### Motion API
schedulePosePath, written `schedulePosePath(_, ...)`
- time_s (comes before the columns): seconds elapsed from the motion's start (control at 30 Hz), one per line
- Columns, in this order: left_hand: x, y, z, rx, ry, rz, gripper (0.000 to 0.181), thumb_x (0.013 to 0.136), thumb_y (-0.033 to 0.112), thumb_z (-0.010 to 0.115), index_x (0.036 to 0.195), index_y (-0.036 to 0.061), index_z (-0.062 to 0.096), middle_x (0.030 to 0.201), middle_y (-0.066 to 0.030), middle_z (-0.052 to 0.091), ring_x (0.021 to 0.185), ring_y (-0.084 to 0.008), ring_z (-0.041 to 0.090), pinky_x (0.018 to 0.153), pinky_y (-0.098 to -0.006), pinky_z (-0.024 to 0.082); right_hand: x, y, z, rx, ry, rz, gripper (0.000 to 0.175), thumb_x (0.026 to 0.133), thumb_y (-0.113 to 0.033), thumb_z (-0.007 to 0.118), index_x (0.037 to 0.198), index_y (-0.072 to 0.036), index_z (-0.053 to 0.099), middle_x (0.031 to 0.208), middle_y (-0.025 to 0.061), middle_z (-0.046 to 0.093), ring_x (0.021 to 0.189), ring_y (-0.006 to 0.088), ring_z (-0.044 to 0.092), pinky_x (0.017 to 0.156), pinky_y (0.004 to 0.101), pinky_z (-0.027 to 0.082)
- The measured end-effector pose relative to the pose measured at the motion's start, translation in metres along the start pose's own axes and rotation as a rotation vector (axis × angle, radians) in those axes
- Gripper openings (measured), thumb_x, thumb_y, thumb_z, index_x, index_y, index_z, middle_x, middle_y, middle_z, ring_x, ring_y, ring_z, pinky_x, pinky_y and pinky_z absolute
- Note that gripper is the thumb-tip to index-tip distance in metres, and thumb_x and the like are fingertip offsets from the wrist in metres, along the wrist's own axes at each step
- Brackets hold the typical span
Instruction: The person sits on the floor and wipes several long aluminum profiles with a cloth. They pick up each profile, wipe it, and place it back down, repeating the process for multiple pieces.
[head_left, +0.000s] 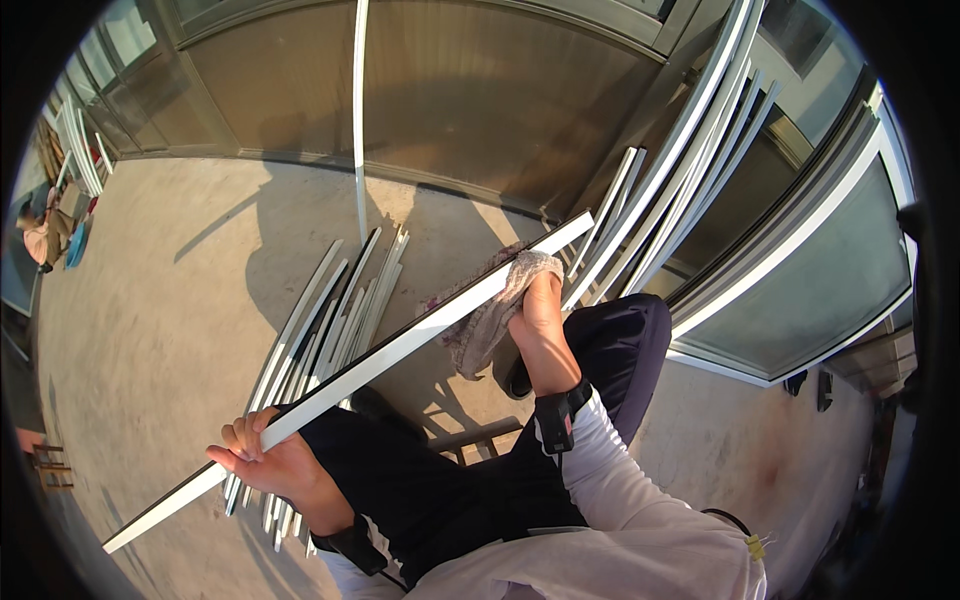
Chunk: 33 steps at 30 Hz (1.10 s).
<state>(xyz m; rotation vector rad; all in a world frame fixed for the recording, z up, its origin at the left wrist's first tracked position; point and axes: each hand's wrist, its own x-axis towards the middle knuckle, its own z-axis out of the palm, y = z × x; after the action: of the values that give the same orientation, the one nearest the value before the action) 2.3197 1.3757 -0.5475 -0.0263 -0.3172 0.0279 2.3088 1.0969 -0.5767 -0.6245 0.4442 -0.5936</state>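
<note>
A long white profile strip (375, 361) with a dark edge runs diagonally across my lap, its lower end at the left and its upper end near the centre right. My left hand (266, 457) is closed around its lower part. Further up, my right hand (541, 311) presses a crumpled greyish-pink cloth (480, 330) around the same strip; part of the cloth hangs below and part shows behind the strip. The fingertips of my right hand are hidden by the cloth. Beneath the strip, a pile of white and dark profile strips (330, 322) lies on the concrete floor.
More long white strips (675, 172) lean at the right, beside a white-framed glass panel (817, 277). A thin white upright strip (359, 112) stands before the brown wall panels (480, 97). At the far left are a seated person (49, 232) and a small wooden chair (52, 466).
</note>
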Motion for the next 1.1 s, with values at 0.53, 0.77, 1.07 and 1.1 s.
schedulePosePath(0.53,0.004,-0.004,-0.009,0.015,0.074,-0.067,0.040,0.088,0.032,0.038,0.055,0.0131,0.025,0.050,0.0027,0.025,0.046,-0.0087,0.031,0.072,-0.0257,0.035,-0.030,0.028,0.016,-0.174,-0.290,0.056,0.028,0.073,-0.005,0.060,0.095,-0.007,0.044,0.089,0.0033,0.051,0.080,0.0137,0.052,0.069,0.0292,0.045)
schedulePosePath(0.77,0.006,0.039,0.000,-0.080,0.007,-0.076,0.036,0.087,0.026,0.041,0.057,0.0111,0.030,0.051,0.0022,0.027,0.049,-0.0087,0.032,0.075,-0.0272,0.036,0.023,-0.020,-0.034,-0.088,-0.371,-0.194,0.008,0.078,-0.005,0.053,0.084,-0.002,0.051,0.076,0.0056,0.056,0.067,0.0144,0.056,0.059,0.0278,0.048)
schedulePosePath(1.07,0.006,0.053,-0.002,-0.013,0.059,-0.080,0.033,0.087,0.022,0.041,0.059,0.0108,0.029,0.054,0.0021,0.028,0.053,-0.0094,0.035,0.078,-0.0301,0.036,0.021,-0.028,-0.025,-0.087,0.020,-0.148,0.020,0.083,-0.012,0.033,0.082,0.001,0.049,0.075,0.0064,0.052,0.064,0.0143,0.051,0.055,0.0274,0.044)
schedulePosePath(1.1,0.006,0.052,-0.001,0.000,0.032,-0.093,0.033,0.087,0.021,0.041,0.059,0.0107,0.030,0.054,0.0021,0.028,0.053,-0.0095,0.035,0.078,-0.0303,0.036,0.023,-0.030,-0.025,-0.061,0.007,-0.197,0.023,0.084,-0.014,0.031,0.083,0.000,0.049,0.075,0.0064,0.051,0.065,0.0144,0.051,0.056,0.0275,0.043)
